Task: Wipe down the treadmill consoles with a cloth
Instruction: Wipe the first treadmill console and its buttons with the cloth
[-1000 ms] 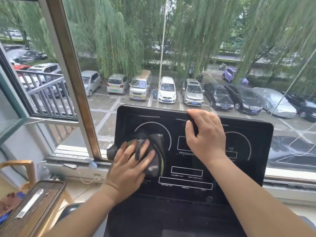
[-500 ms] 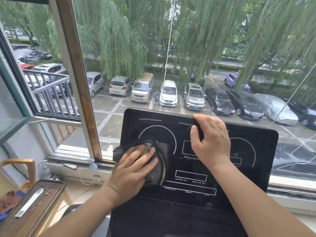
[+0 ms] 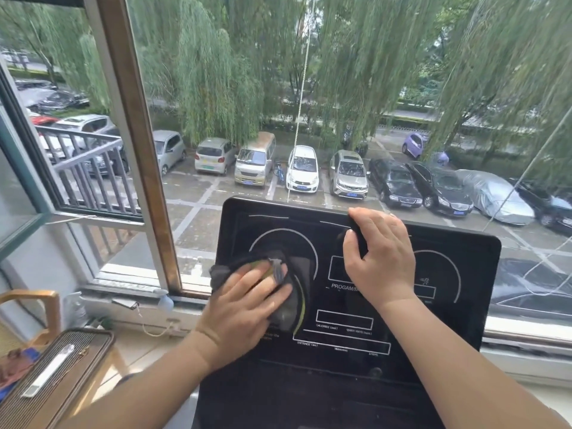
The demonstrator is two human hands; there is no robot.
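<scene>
A black treadmill console (image 3: pixel 458 323) with white dial outlines and display boxes fills the lower middle of the head view, tilted up toward me. My left hand (image 3: pixel 244 308) presses a dark grey cloth with a yellow-green edge (image 3: pixel 292 305) flat against the left dial area, fingers spread over it. My right hand (image 3: pixel 379 258) grips the console's top edge near the middle, fingers curled over the rim and thumb on the screen face.
A large window (image 3: pixel 142 156) stands right behind the console, with a sill (image 3: pixel 130 289) and an open pane at the left. A wooden chair (image 3: pixel 46 308) and a ribbed brown case (image 3: pixel 52 376) sit at the lower left.
My left hand with the cloth has slid slightly down and left across the left dial. My right hand keeps its hold on the top edge. The view has tilted up a little.
</scene>
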